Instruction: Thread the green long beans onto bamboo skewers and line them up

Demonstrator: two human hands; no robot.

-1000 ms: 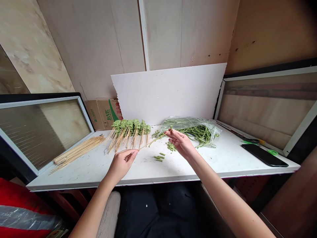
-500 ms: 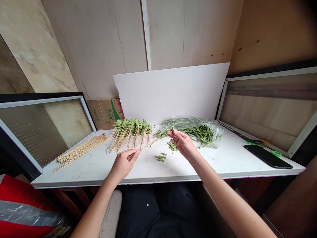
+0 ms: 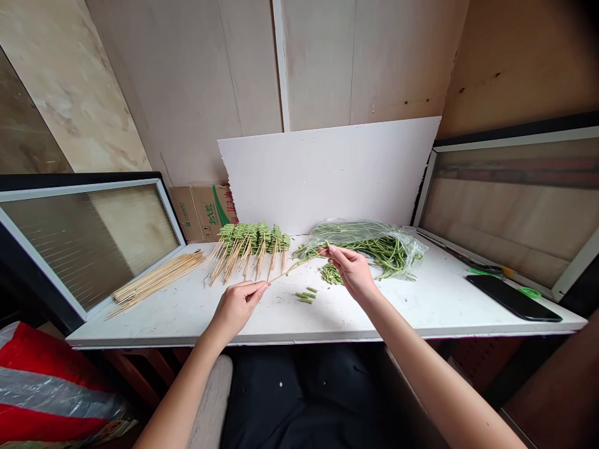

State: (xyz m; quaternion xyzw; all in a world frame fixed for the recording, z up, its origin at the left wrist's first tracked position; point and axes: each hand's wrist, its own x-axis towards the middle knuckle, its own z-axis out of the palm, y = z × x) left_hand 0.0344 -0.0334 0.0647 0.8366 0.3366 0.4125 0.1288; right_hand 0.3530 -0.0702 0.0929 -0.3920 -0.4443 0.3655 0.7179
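My left hand (image 3: 238,305) is closed in a pinch on the near end of a bamboo skewer (image 3: 286,272) that slants up and right over the white table (image 3: 421,308). At the skewer's far end, my right hand (image 3: 352,270) pinches a short green bean piece (image 3: 324,251) against the tip. Below the hands lie a small heap of cut bean pieces (image 3: 331,274) and a few loose ones (image 3: 305,296). Just behind my right hand, a clear plastic bag of long green beans (image 3: 374,245) lies open.
A row of finished bean skewers (image 3: 250,244) lies at the back, with a bundle of bare skewers (image 3: 156,282) to its left. A black phone (image 3: 513,297), scissors and green rings sit at the right. Framed glass panels flank the table; a cardboard box (image 3: 201,212) stands behind.
The view has shifted slightly. Both hands keep their grip; my right hand has dropped a little and the bean piece no longer sticks up above the fingers.
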